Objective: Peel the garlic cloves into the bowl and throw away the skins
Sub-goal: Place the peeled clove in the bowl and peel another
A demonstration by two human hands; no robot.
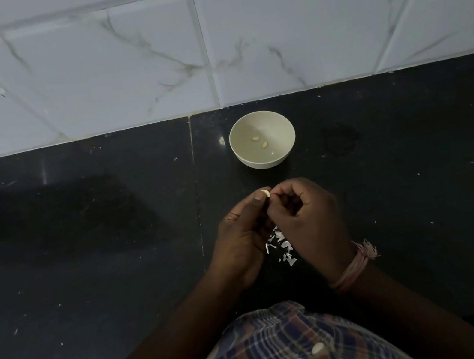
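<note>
Left hand pinches a garlic clove at its fingertips; right hand, curled, seemingly picks its skin.

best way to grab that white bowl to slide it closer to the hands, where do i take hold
Pinch the near rim of the white bowl from the person's side. It sits upright and open on the dark counter, so the thin rim is exposed all round. A thumb inside would probably stay clear of the peeled cloves lying on the bottom.

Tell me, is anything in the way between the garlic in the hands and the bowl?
Nothing visible. The garlic clove sits pinched at the fingertips of the left hand, the right hand picking at it. Only bare dark counter lies between it and the bowl.
</note>
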